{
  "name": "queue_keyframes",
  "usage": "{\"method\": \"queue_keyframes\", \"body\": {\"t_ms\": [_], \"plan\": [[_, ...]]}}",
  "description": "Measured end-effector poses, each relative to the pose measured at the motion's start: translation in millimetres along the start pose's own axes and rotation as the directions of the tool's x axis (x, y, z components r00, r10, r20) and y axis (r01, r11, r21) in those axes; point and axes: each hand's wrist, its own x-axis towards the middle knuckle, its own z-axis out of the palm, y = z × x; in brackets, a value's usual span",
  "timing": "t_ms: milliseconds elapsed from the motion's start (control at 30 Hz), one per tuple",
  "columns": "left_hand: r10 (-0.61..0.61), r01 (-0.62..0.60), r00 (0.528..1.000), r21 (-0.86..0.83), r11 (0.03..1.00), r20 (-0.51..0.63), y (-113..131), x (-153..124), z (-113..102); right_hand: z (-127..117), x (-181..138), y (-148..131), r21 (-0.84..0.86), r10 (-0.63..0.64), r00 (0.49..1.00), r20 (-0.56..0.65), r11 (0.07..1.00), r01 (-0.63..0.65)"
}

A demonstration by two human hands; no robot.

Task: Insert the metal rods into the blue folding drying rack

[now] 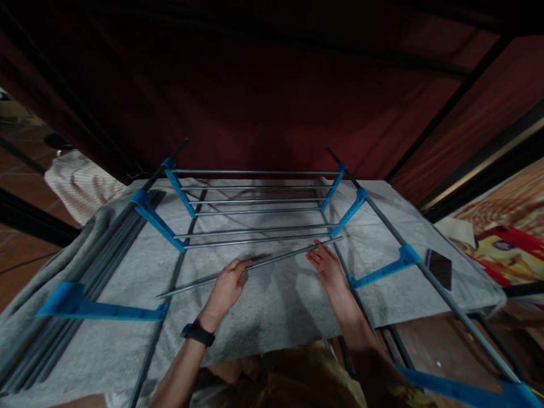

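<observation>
My left hand (227,286) is closed around a thin grey metal rod (276,259) that slants from lower left to upper right. My right hand (325,263) holds the same rod near its right end with the fingers curled under it. A black watch sits on my left wrist. The rod hangs just in front of a drying rack (255,201) made of grey tubes and blue plastic brackets (157,221). The rack lies over a grey towel (263,317).
A bundle of loose grey rods (85,272) lies along the left of the towel. A dark phone (440,268) rests on the towel's right edge. A striped cloth (79,184) sits at far left and colourful packaging (505,249) at far right. Dark red curtain behind.
</observation>
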Motion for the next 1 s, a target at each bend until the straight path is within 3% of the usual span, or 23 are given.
{"method": "queue_keyframes", "body": {"t_ms": [200, 533, 1000], "plan": [[-0.063, 0.057, 0.997, -0.11, 0.992, -0.054, -1.4, 1.4, -1.6, -13.7, 11.5, 16.8, 0.023, -0.011, 0.996, -0.086, 1.0, 0.013], [-0.018, 0.019, 1.0, -0.072, 0.997, 0.011, -5.3, 0.8, 4.6, -23.1, 18.2, 32.2, 0.054, 0.063, 0.989, -0.136, 0.997, -0.056], [0.032, -0.042, 0.997, 0.133, 0.99, 0.074, -12.3, -10.1, 30.3, -37.0, 22.0, 61.0, 0.007, 0.058, 0.998, -0.017, 0.998, -0.058]]}}
